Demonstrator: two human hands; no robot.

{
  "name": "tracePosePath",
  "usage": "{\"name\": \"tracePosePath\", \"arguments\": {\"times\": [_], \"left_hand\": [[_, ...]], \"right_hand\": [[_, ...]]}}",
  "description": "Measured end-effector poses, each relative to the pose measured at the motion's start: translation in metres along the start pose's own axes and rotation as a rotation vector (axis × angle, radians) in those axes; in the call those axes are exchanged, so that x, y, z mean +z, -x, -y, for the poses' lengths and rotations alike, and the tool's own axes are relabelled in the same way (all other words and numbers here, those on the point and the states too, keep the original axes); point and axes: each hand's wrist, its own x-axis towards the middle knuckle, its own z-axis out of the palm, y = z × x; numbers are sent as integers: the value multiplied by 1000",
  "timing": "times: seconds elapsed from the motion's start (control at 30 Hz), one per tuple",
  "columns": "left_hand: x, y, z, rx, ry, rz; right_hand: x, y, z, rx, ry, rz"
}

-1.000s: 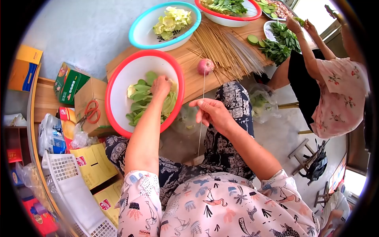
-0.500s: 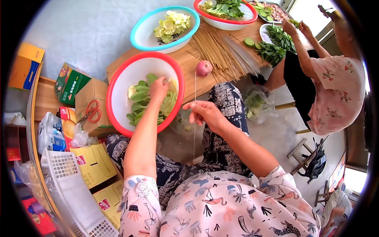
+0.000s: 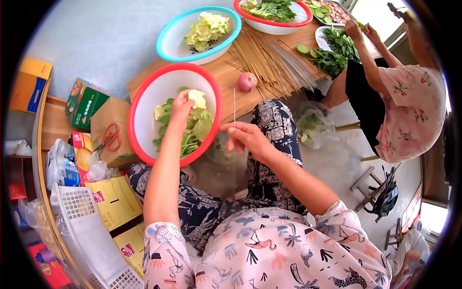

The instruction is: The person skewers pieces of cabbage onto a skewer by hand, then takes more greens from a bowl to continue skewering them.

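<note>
Head-worn view, facing forward and down, wearer's shirt [image 3: 269, 250] close, left hand [image 3: 180, 109] and right hand [image 3: 249, 138] mid-frame, table [image 3: 229, 100] beyond

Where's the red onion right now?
In the head view, the red onion sits on the wooden table, upper middle, right of the nearer red-rimmed basin and just beside the loose wooden skewers.

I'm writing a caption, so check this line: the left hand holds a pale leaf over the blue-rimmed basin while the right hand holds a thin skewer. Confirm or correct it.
Wrong rim colour: the head view shows the left hand holding a pale leaf over the nearer red-rimmed basin. The right hand does hold a thin skewer.
</note>
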Motion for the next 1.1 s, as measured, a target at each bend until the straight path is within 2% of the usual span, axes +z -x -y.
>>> {"name": "tracePosePath", "arguments": {"times": [0.03, 0.1, 0.13, 0.17, 0.33, 0.37, 0.5, 0.57, 0.73, 0.77, 0.83, 0.9, 0.93, 1.0, 1.1], "left_hand": [[-10, 6, -5, 5, 0, -14], [-32, 22, -14, -65, 326, 120], [-37, 37, -25, -73, 387, 146], [-43, 48, -29, -67, 390, 133], [-66, 95, -39, -52, 842, 188], [-68, 100, -36, -48, 850, 181], [-71, 109, -20, -5, 806, 84], [-72, 110, -12, 19, 668, -62], [-66, 114, -12, 47, 682, -123], [-67, 115, -10, 43, 688, -122], [-67, 115, -7, 98, 433, -66], [-63, 118, -6, 108, 354, -36], [-60, 120, -9, 123, 219, 7], [-55, 121, -4, 139, 0, 78], [-50, 125, -7, 123, -110, 156]], "right_hand": [[1, 2, 2, -14, 41, -19], [3, 2, 3, -30, 86, -19], [2, 1, 1, -24, 96, -21], [2, 0, -1, -17, 107, -24], [26, 12, 2, 55, 203, 69], [32, 16, 0, 60, 210, 74], [57, 27, -2, 110, 298, 161], [64, 27, -5, 146, 299, 181], [74, 22, -6, 163, 355, 141], [74, 18, -5, 122, 356, 134], [73, 8, -1, 88, 360, 121], [74, -3, 4, -182, 659, 13], [82, -4, 14, -234, 756, -50], [89, -14, 18, -238, 808, -66], [86, -34, 6, -301, 928, -78]]}}
